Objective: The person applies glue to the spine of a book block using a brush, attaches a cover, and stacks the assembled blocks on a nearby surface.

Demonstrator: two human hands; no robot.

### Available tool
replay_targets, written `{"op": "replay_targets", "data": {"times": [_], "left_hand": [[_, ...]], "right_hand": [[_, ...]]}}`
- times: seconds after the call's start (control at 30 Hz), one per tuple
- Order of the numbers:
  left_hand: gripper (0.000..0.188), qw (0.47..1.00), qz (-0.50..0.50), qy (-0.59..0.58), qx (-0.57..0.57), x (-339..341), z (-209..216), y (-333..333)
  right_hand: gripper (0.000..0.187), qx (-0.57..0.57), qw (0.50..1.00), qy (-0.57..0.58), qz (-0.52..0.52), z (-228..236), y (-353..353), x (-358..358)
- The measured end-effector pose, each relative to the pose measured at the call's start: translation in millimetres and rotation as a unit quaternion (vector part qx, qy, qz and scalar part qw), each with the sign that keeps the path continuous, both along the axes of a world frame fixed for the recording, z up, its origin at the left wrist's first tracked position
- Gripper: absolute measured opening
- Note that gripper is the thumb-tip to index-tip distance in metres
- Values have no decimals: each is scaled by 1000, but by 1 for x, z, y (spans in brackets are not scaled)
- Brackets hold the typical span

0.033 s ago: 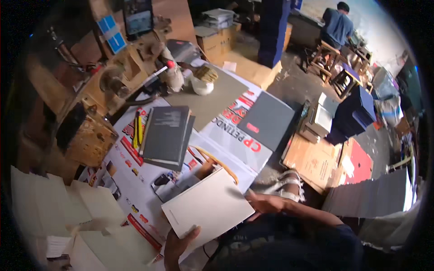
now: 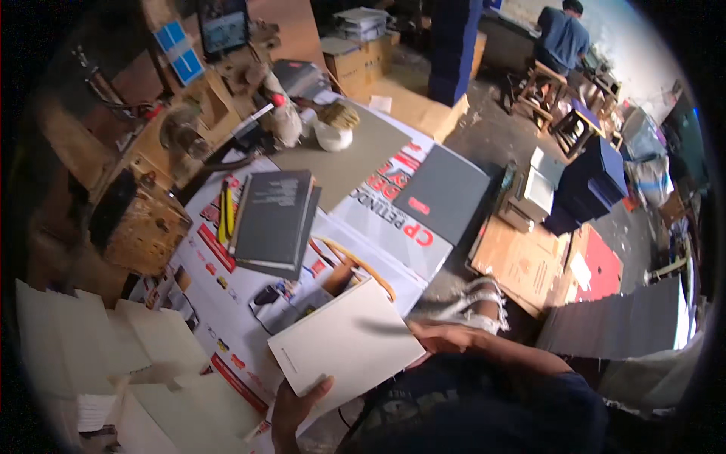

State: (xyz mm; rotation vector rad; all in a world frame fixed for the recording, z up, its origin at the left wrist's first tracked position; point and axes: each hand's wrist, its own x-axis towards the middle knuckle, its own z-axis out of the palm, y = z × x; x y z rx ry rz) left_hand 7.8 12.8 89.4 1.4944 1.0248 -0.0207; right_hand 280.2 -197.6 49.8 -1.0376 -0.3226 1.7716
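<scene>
A plain cream-coloured book (image 2: pixel 348 340) is held tilted low in front of me, close to my body. My left hand (image 2: pixel 299 401) grips its near left corner, with the thumb lying on top of the cover. At the right edge of the book my right hand (image 2: pixel 446 337) is closed on it, its fingers partly hidden. Beyond the book lies a dark grey hardcover book (image 2: pixel 274 216) on the table, another dark cover sticking out beneath it. A yellow cutter knife (image 2: pixel 227 212) rests along its left side. Farther right, a flat dark grey cover (image 2: pixel 441 195) lies on the printed sheet.
A printed sheet (image 2: pixel 219 303) covers the table. A white tub with a brush (image 2: pixel 334 136) and a bottle with a red cap (image 2: pixel 286 125) stand at the back. Pale book blocks (image 2: pixel 162 340) are piled at left; stacked grey sheets (image 2: pixel 616 321) stand at right. A person (image 2: pixel 562 38) sits far off.
The view has shifted slightly, so the table and its things appear a little higher and farther left. Both hands keep the same hold on the cream book.
</scene>
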Motion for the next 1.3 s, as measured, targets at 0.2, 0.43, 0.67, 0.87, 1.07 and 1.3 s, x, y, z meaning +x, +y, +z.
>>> {"op": "replay_targets", "data": {"times": [0.2, 0.43, 0.67, 0.87, 1.07, 1.3], "left_hand": [[52, 996, 5, -52, 66, 4, 17, -5], [51, 970, -59, -106, 212, 20, 7, 21], [58, 862, -16, -73, 501, 3, -134, 30], [59, 889, -2, -75, 452, 7, -110, 31], [60, 919, 25, -56, 389, -4, -81, 16], [61, 915, 23, -68, 398, 11, -87, 18]], "right_hand": [[98, 46, 937, -292, 188, 31, 35, 16], [89, 238, 819, -522, 11, 94, 83, 48], [83, 292, 756, -585, -34, -6, 92, 46], [54, 229, 787, -572, -31, -11, 94, 52], [66, 281, 746, -604, -3, 26, 93, 58], [83, 326, 660, -677, -7, -22, 109, 71]]}}
